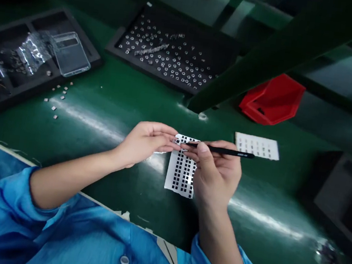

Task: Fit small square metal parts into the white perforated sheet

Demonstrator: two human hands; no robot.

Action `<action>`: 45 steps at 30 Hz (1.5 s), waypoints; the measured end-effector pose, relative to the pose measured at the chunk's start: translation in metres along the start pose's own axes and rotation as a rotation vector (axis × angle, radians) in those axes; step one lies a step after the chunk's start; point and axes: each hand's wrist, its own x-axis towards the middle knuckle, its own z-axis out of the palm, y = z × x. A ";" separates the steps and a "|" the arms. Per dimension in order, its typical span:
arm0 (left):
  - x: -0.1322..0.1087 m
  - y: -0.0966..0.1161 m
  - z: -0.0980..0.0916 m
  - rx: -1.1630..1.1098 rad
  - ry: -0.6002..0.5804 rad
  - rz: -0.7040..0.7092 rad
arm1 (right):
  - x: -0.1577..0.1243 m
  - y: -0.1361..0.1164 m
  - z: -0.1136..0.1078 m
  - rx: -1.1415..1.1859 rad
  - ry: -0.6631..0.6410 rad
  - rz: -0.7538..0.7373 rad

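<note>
My left hand (145,142) pinches the top left edge of a white sheet (179,172) covered with rows of small black squares, lying on the green table. My right hand (215,169) is closed around black tweezers (225,151), held level with their tip on the sheet's top edge, right beside my left fingertips. Both forearms come out of blue sleeves at the bottom of the view.
A second white sheet (256,145) lies to the right. A black tray (170,51) of several small metal parts sits behind, another black tray (20,57) with a clear plastic box and bags at left, loose parts (57,98) beside it. A red bin (273,99) stands at right.
</note>
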 end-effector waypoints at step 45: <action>-0.005 0.001 0.005 0.106 -0.013 0.072 | -0.009 0.001 0.004 -0.082 0.021 -0.092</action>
